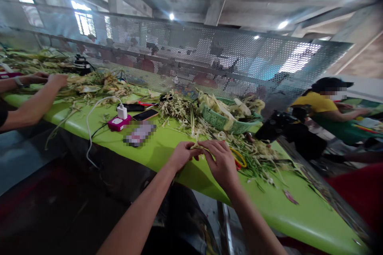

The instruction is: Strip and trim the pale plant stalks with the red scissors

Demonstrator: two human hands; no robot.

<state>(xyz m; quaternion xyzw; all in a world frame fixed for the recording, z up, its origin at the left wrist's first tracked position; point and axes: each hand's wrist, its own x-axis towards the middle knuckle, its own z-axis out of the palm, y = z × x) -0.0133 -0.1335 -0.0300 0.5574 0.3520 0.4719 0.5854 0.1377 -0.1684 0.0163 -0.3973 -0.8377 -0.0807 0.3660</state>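
My left hand (183, 156) and my right hand (220, 162) meet over the front of the green table (163, 151). Fingers of both are pinched around a thin, pale yellow-green plant strip (196, 143) that stretches between them. Its lower part is hidden by my fingers. Just beyond lies a heap of shredded plant strips (176, 107), beside a green plastic basket (220, 118) loaded with pale, fibrous husk-like material (214, 103). Close to my right hand is a yellow ring-shaped item (241, 157), partly covered by that hand.
A pink power socket (119, 122) with a white charger (122, 110) and cable sits left, near phones (145, 115). Another person's hands (50, 79) work at far left. A perforated metal screen (179, 55) runs behind the table. At right sits a person in a cap (330, 83).
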